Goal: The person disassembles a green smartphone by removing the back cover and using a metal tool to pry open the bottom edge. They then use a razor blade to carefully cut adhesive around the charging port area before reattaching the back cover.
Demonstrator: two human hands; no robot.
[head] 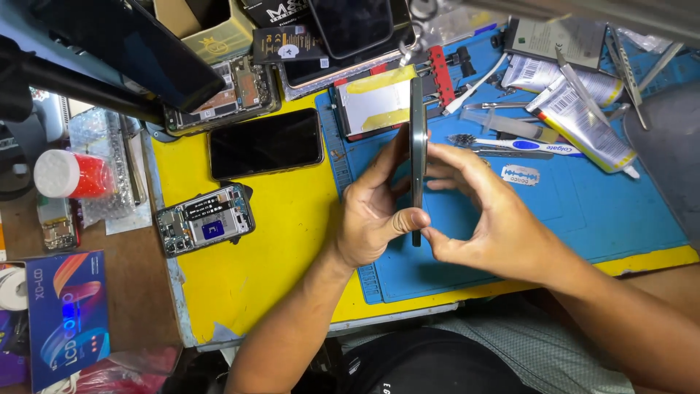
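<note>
Head view: I log one slim dark phone [416, 146], held edge-on and upright over the blue mat [583, 211], pinched between left hand [375, 211] and right hand [485, 219], fingers closed on its sides. It looks assembled. Open cardboard box [211, 33], desk's far left corner: contents hidden. Opened phone [204, 220] lies on the yellow desk [255, 277].

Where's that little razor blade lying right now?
In the head view, the razor blade lies flat on the blue mat, just right of the right hand and below the toothbrush.

phone [416, 146] edge-up between both hands, over mat [605, 211] | opened phone [205, 219] left | tubes [583, 120] behind-right
</note>
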